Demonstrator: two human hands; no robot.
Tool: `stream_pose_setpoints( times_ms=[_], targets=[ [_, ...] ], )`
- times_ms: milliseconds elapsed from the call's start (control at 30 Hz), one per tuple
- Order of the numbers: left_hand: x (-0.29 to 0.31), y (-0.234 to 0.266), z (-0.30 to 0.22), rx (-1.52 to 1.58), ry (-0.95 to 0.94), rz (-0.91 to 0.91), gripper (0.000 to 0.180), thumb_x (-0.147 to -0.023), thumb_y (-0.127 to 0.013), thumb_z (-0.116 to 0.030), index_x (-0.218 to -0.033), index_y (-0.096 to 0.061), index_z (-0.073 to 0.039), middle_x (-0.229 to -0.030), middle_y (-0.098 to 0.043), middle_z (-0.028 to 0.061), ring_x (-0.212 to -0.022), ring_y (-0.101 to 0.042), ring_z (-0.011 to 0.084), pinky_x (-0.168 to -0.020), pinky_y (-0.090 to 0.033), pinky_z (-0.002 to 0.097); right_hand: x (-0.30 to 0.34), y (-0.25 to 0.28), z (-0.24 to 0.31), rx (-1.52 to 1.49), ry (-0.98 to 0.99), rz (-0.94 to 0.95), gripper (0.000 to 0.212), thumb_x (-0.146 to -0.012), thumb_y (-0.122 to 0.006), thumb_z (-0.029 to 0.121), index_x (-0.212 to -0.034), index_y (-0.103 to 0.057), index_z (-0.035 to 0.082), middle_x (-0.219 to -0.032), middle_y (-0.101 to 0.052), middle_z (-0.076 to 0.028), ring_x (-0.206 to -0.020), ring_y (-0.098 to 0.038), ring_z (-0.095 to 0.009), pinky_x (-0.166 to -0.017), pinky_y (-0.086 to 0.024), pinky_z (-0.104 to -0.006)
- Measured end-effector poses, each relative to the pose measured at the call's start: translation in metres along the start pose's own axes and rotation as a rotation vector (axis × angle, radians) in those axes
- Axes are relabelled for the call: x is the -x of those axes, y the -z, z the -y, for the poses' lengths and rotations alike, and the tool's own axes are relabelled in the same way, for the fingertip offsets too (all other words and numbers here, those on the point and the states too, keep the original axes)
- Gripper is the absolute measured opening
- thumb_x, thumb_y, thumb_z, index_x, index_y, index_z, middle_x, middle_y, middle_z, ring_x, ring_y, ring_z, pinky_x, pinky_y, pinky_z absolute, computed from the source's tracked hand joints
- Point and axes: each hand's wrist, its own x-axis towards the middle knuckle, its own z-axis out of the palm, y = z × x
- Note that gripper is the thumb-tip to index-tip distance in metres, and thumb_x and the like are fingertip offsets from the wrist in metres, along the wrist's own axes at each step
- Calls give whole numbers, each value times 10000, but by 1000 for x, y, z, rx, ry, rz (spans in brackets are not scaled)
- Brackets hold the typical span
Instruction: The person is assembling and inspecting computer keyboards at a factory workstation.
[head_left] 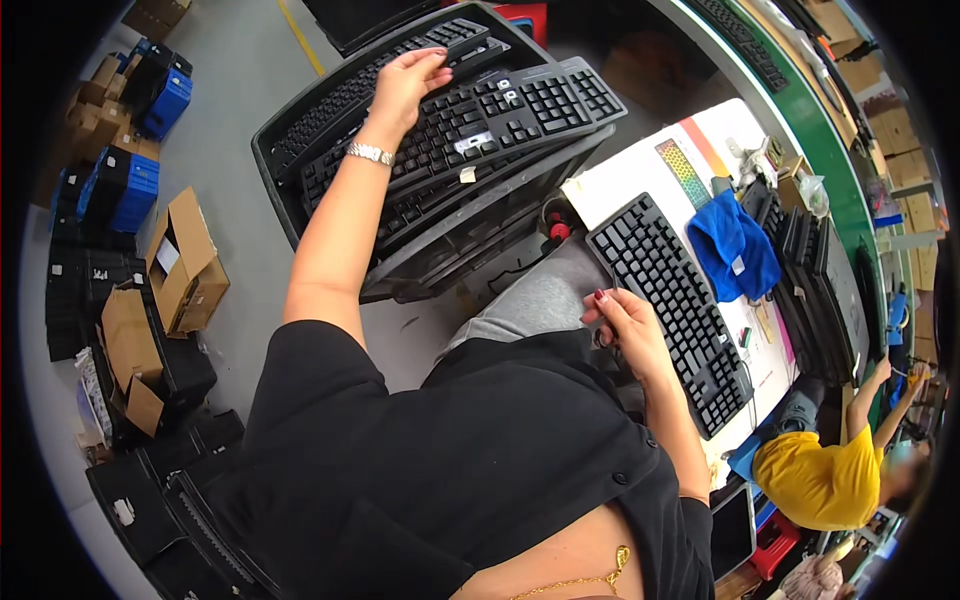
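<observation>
My left hand (pixel 408 88), a metal watch band (pixel 371 153) at its wrist, hovers over a black bin (pixel 430 265) of black keyboards. Its fingers are loosely bent and a little apart, with nothing visible in them. Just below it lies the top keyboard (pixel 545 100), which has pale gaps where keycaps are absent. My right hand (pixel 632 325) is beside the left edge of another black keyboard (pixel 665 300), on the white table. Its thumb and fingers are drawn together; whatever they hold, if anything, is too small to make out.
On the white table (pixel 625 180) are a blue cloth (pixel 735 245), a colourful small keypad (pixel 683 172) and stacked black keyboards (pixel 825 285). Open cardboard boxes (pixel 185 265) and black cases stand on the left floor. A person in a yellow shirt (pixel 820 480) works at right.
</observation>
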Motion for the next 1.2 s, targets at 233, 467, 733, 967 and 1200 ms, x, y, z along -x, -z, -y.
stream_pose_setpoints(
  times_ms=[233, 467, 733, 967, 1200],
  targets=[
    [-16, 13, 9, -206, 23, 91, 323, -1018, -668, -186, -1270, -710, 11, -1183, -739, 129, -989, -716, 209, -947, -576, 304, -3, -4, -4, 65, -8, 17, 265, -1068, -575, 242, -1056, -723, 22, -860, -719, -51, -618, -487, -51, -563, -390, -176],
    [-2, 8, 15, -773, -110, 241, 324, -1014, -667, -229, -1254, -745, -26, -1151, -765, 60, -1002, -692, 146, -926, -528, 248, -3, -11, -8, 208, -59, 12, 282, -1046, -599, 279, -980, -737, 42, -836, -713, -36, -621, -482, -68, -564, -392, -214],
    [-16, 24, 43, -791, -121, 231, 324, -991, -691, -287, -1185, -780, -43, -1077, -794, 40, -947, -694, 128, -861, -510, 225, -9, -23, -25, 387, 65, 48, 280, -1024, -590, 248, -1026, -729, 4, -893, -734, -41, -700, -580, -140, -656, -487, -282],
    [-10, 5, 38, -819, -121, 238, 324, -993, -716, -273, -1185, -771, -17, -1122, -787, 58, -1000, -704, 143, -922, -521, 232, -8, -23, -29, 504, 119, 49, 334, -1022, -610, 270, -1069, -703, -47, -904, -733, -114, -765, -637, -231, -741, -525, -352],
    [-9, 6, 42, -803, -74, 193, 314, -1004, -703, -278, -1184, -774, -30, -1138, -783, 56, -1032, -699, 145, -953, -514, 236, -7, -23, -37, 511, 140, 50, 337, -1016, -626, 275, -1076, -704, -47, -930, -737, -141, -777, -653, -267, -754, -530, -378]
  ],
)
